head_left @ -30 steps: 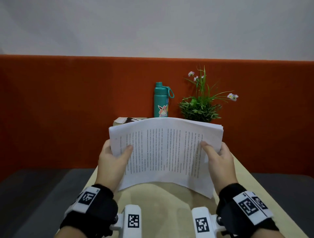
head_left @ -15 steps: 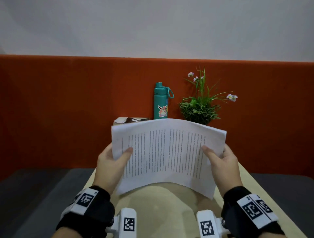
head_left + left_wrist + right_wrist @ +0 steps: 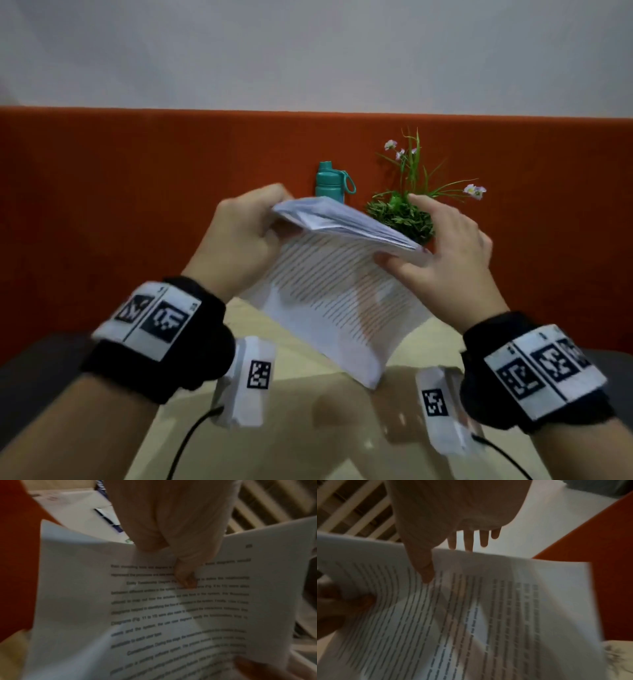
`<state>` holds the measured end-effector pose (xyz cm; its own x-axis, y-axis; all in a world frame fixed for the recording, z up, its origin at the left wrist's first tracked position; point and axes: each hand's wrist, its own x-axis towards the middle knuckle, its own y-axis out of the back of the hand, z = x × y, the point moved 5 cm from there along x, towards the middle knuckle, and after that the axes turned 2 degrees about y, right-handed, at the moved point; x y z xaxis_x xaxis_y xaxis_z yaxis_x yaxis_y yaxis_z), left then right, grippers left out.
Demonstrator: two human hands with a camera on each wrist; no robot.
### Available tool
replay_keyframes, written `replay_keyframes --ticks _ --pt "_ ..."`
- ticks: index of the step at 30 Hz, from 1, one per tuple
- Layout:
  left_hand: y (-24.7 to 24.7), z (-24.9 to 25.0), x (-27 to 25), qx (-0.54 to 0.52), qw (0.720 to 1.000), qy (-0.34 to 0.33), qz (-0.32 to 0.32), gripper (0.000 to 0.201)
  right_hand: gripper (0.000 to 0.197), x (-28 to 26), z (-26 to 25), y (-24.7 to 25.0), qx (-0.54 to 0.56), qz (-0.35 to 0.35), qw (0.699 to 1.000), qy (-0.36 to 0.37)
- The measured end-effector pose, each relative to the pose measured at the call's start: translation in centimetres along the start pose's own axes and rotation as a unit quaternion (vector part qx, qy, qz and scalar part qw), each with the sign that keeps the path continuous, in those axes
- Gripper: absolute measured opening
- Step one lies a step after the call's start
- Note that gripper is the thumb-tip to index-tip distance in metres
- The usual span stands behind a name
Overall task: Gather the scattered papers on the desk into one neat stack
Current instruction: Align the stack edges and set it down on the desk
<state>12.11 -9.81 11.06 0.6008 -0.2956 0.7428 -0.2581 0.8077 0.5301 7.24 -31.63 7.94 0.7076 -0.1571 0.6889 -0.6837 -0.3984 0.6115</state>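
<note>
A stack of printed white papers (image 3: 335,301) hangs tilted in the air above the beige desk (image 3: 308,428), its lowest corner close to the desktop. My left hand (image 3: 270,222) grips the upper left corner, thumb on the printed face (image 3: 185,577) and fingers behind. At the upper right edge my right hand (image 3: 414,250) pinches the stack, its thumb on the text side (image 3: 426,574) and its straight fingers (image 3: 469,540) behind the sheets. The top edges of the sheets fan out slightly. Both wrist views are blurred.
A teal bottle (image 3: 330,180) and a small green plant with pale flowers (image 3: 400,216) stand at the desk's far end, just behind the raised papers. An orange partition (image 3: 137,205) runs behind the desk. Dark floor lies on either side.
The stack has risen and turned from held broadside to hanging with one corner down. Both hands have moved up to its top edge, the left gripping the upper corner.
</note>
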Motion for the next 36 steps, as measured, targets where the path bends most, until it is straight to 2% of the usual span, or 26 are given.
replay_keyframes --ticks 3,5,6,8,9,10,11,12,13,14,15,16,17,19,22,27,32,36 --pt "0.6 3.5 1.8 0.026 0.996 -0.082 -0.009 0.017 0.024 1.2 -0.5 -0.6 0.168 -0.064 0.984 0.009" --pt "0.8 3.7 2.1 0.080 0.994 -0.070 0.037 0.019 0.004 1.0 -0.1 -1.1 0.249 -0.068 0.966 -0.016" --pt "1.0 3.0 2.0 0.131 0.988 -0.027 0.083 0.029 0.007 0.7 0.3 -1.4 0.271 -0.055 0.960 -0.033" --pt "1.3 1.0 0.5 0.183 0.959 0.127 0.177 0.061 0.011 -0.2 1.6 -2.0 0.332 -0.025 0.940 -0.079" --pt "1.1 -0.2 -0.7 0.163 0.945 0.195 0.205 0.074 0.009 -0.6 2.1 -2.3 0.367 -0.017 0.924 -0.104" --pt "0.4 -1.3 -2.0 0.114 0.939 0.250 0.205 0.083 0.008 -1.0 2.5 -2.7 0.401 -0.019 0.907 -0.129" --pt "-0.7 -2.4 -2.9 0.026 0.940 0.292 0.177 0.088 0.009 -1.4 2.8 -3.1 0.435 -0.024 0.888 -0.150" --pt "-2.1 -3.2 -3.6 -0.089 0.933 0.321 0.137 0.084 0.010 -1.8 2.9 -3.4 0.463 -0.028 0.870 -0.164" --pt "-3.5 -3.7 -4.1 -0.198 0.914 0.338 0.102 0.070 0.012 -2.1 3.0 -3.7 0.484 -0.028 0.858 -0.172" --pt "-4.5 -4.0 -4.3 -0.251 0.904 0.338 0.079 0.047 0.015 -2.3 3.0 -3.9 0.496 -0.020 0.850 -0.177" --pt "-4.7 -3.9 -4.3 -0.246 0.910 0.325 0.079 0.026 0.017 -2.6 3.1 -4.1 0.500 -0.006 0.847 -0.182" --pt "-4.6 -3.8 -4.3 -0.228 0.917 0.315 0.090 0.013 0.018 -2.9 3.3 -4.1 0.495 0.014 0.849 -0.185" --pt "-4.6 -3.6 -4.2 -0.226 0.919 0.304 0.105 0.009 0.016 -3.1 3.4 -4.1 0.484 0.035 0.855 -0.185" --pt "-4.7 -3.2 -4.2 -0.251 0.916 0.293 0.113 0.009 0.009 -3.3 3.6 -4.0 0.459 0.063 0.867 -0.182" --pt "-5.2 -2.7 -4.3 -0.286 0.907 0.289 0.105 0.012 0.010 -3.2 3.0 -4.2 0.449 0.065 0.873 -0.179" --pt "-4.5 -3.2 -4.3 -0.241 0.913 0.278 0.175 0.003 0.009 -2.3 1.8 -3.5 0.428 0.083 0.887 -0.148" --pt "-6.0 -3.4 -6.0 -0.291 0.892 0.327 0.113 0.017 0.010 -3.4 2.2 -4.8 0.409 0.057 0.892 -0.185" --pt "-5.3 -3.6 -5.2 -0.284 0.898 0.307 0.134 0.022 0.013 -2.6 2.1 -3.9 0.427 0.072 0.885 -0.170"
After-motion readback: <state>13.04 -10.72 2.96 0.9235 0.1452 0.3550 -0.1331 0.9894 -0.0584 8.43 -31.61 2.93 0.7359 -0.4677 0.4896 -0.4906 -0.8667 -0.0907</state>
